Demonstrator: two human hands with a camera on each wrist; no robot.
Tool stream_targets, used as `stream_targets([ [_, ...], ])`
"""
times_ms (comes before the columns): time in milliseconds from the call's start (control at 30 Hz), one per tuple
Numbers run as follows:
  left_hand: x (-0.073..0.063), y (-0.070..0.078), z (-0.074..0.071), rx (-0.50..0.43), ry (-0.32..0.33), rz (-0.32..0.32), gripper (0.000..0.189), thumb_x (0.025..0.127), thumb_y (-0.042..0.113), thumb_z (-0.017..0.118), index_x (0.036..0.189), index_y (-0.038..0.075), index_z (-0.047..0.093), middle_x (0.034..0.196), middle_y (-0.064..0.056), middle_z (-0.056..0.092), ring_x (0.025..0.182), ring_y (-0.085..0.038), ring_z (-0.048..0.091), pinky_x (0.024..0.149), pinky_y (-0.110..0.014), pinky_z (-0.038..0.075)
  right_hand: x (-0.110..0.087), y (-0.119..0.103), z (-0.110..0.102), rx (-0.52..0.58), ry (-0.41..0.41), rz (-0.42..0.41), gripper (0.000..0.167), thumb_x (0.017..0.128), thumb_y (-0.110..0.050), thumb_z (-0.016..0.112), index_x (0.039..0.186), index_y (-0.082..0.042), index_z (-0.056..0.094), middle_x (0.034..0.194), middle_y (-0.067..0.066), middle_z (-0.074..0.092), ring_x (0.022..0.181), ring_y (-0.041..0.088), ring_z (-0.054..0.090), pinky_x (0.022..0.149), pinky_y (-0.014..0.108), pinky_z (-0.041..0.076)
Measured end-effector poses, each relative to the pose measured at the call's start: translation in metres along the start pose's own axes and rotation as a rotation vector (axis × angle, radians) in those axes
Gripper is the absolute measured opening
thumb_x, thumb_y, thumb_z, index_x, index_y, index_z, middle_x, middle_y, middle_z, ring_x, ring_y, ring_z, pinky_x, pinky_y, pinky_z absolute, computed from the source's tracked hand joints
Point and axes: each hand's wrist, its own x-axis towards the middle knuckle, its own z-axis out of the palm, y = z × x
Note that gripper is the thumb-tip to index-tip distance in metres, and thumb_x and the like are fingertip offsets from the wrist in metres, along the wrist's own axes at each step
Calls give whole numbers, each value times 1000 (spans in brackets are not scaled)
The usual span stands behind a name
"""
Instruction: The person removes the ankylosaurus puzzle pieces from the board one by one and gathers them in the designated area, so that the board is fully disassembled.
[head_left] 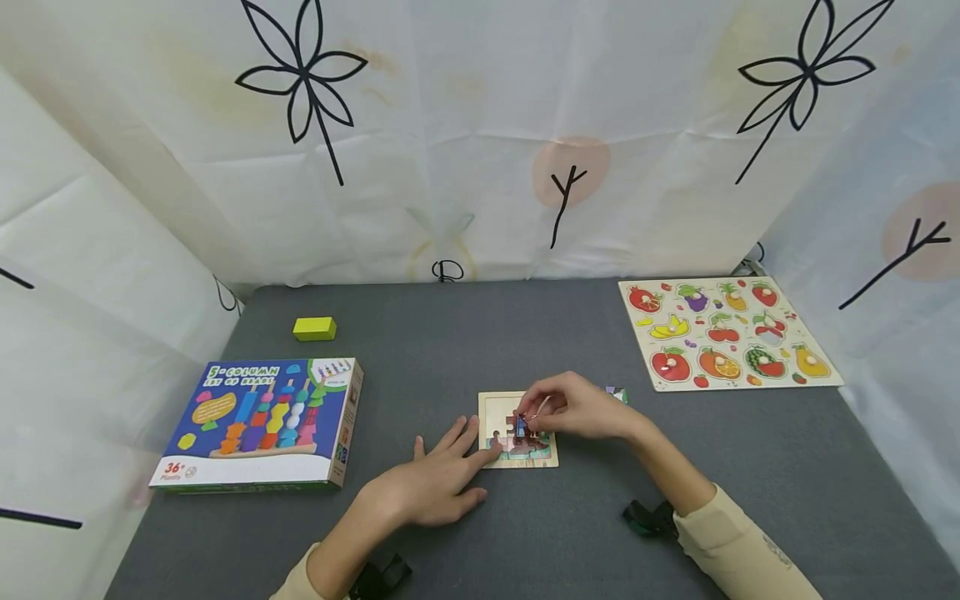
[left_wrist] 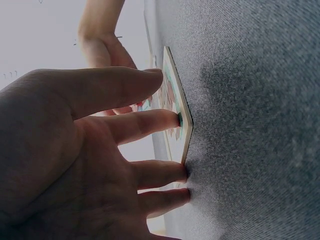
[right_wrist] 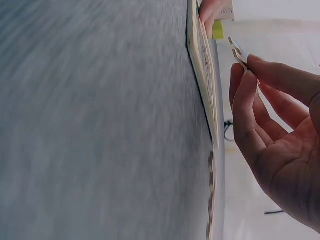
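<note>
A small wooden jigsaw board (head_left: 495, 406) lies on the table, its lower part filled with coloured pieces and bare wood showing at the upper left. The left hand (head_left: 431, 487) spreads its fingers at the board's left side; its index fingertip rests on the board, as the left wrist view also shows. Over the board, the right hand (head_left: 576, 407) pinches a jigsaw piece (right_wrist: 239, 53) between thumb and fingers. In the right wrist view that piece is tilted and held above the board. More jigsaw pieces (head_left: 618, 393) lie beyond the right hand, mostly hidden by it.
On the left lies a blue toy box (head_left: 255, 421), with a yellow-green block (head_left: 315, 328) behind it. A fruit puzzle board (head_left: 731, 333) lies at the back right. White patterned cloth (head_left: 465, 108) hangs round the grey table (head_left: 450, 350).
</note>
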Motion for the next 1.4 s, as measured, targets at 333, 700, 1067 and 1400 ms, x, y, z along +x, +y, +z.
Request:
stream_targets([
  [333, 0, 0, 0, -4, -9, 0, 63, 111, 35, 63, 169, 28, 41, 184, -15, 12, 173, -37, 7, 119, -91, 15, -21, 11, -15, 24, 30, 44, 17, 100, -2, 74, 116, 4, 76, 105, 19, 79, 85, 10, 72, 75, 22, 60],
  [700, 1, -3, 1, -8, -9, 13, 64, 111, 34, 61, 171, 29, 38, 184, -17, 9, 173, -37, 5, 118, -92, 14, -40, 23, -30, -3, 55, 54, 19, 99, -1, 75, 115, 9, 74, 105, 22, 78, 82, 6, 70, 72, 22, 60],
  [1067, -2, 2, -1, -10, -6, 5, 63, 111, 33, 63, 169, 26, 41, 184, -16, 11, 173, -36, 7, 120, -90, 14, -43, 23, -32, -46, 37, 72, 18, 99, 2, 73, 116, 8, 74, 105, 21, 79, 82, 10, 73, 73, 27, 63],
  [1400, -1, 0, 0, -6, -3, 9, 64, 111, 33, 63, 170, 26, 40, 184, -16, 11, 173, -36, 6, 119, -91, 14, -41, 23, -33, -148, 68, 79, 17, 98, -1, 76, 115, 3, 78, 107, 16, 80, 84, 8, 70, 77, 19, 59],
])
